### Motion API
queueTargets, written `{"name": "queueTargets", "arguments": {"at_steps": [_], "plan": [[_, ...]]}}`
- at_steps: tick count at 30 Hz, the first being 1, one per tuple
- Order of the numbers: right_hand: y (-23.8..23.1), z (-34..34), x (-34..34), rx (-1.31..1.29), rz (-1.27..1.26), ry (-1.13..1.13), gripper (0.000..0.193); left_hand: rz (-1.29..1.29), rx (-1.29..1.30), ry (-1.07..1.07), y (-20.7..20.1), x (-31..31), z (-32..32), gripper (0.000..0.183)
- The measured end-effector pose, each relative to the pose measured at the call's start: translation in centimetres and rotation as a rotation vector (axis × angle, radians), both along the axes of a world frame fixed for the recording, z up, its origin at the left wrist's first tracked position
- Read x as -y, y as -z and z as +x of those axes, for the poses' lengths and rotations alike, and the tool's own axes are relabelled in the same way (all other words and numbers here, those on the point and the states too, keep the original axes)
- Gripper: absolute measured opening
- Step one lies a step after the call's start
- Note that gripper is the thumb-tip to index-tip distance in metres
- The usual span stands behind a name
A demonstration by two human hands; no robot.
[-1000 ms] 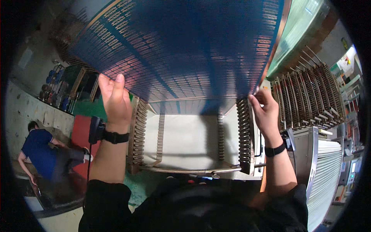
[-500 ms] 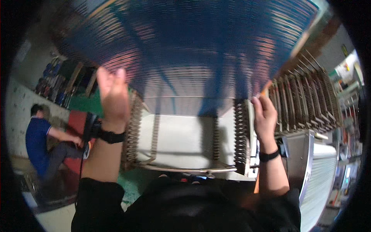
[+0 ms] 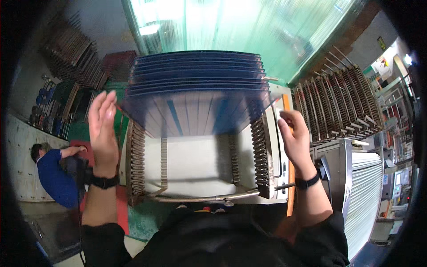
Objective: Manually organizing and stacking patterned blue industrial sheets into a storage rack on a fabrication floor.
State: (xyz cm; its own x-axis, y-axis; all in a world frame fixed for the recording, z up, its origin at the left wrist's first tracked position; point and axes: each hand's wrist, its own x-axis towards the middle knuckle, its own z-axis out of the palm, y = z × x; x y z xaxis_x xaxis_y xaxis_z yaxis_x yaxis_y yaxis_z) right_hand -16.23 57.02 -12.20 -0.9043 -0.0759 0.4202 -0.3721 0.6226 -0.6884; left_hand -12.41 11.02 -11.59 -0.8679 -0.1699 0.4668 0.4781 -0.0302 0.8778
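Note:
A rack (image 3: 134,167) with coiled, slotted side rails stands in front of me. In its far part several dark blue flat panels (image 3: 198,73) stand upright in a row, and the nearest panel (image 3: 195,116) is slightly blurred. My left hand (image 3: 103,133) is beside the left edge of that panel, fingers stretched upward, with nothing in it. My right hand (image 3: 297,140) hovers over the right side, apart from the panel, with its fingers loosely bent and thumb away from them. Both wrists wear black bands.
Stacked slotted racks (image 3: 340,104) stand at right, above a metal cabinet (image 3: 367,196) with layered pale sheets. An orange strip (image 3: 290,191) runs beside the rack's right. Greenish translucent curtains (image 3: 231,26) hang behind. At far left a person in a blue shirt (image 3: 55,180) bends over.
The large blue panel that filled the upper view is now standing in the rack in front of the others. My hands have come away from its edges, the left one moving left.

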Motion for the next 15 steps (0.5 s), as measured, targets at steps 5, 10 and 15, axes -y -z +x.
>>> {"name": "queueTargets", "arguments": {"at_steps": [5, 10, 15], "plan": [[0.5, 7.3, -6.7, 0.290, 0.138, -0.009, 0.026, -0.217, 0.199, -0.281, 0.9, 0.0, 6.0, 0.049], [-2.5, 11.7, -5.8, 0.362, 0.628, -0.487, 0.050, -0.683, 0.112, -0.075, -0.1, -4.4, 11.2, 0.053], [-0.1, 13.1, -2.7, 0.166, 0.748, -0.534, 0.045, -0.859, 0.213, 0.533, 2.2, -13.6, 12.0, 0.052]]}}
